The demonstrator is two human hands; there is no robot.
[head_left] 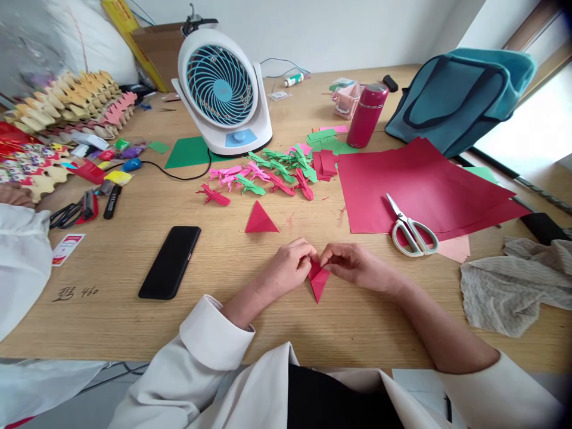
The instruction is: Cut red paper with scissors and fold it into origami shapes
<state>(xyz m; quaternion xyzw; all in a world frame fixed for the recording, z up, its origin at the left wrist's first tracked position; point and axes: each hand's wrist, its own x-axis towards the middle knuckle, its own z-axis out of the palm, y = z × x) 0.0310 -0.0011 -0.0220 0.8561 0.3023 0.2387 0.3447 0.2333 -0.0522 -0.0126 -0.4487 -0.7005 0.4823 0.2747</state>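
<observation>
Between my two hands lies a small red folded paper (318, 283), its point toward me on the wooden table. My left hand (292, 262) pinches its upper left corner, fingers curled. On the other side my right hand (348, 263) grips the upper right corner between thumb and forefinger. The fingertips hide the paper's top edge. Just beyond my left hand rests a separate red paper triangle (261, 218). Farther back is a pile of folded paper figures (272, 170) in pink, green and red.
White-handled scissors (412, 231) lie partly on large red paper sheets (429, 179) at the right. A black phone (170, 262) is left of my arm. A fan (222, 95), a red flask (367, 116) and a blue bag (456, 101) stand behind. Another person's sleeve (20, 262) shows at the left.
</observation>
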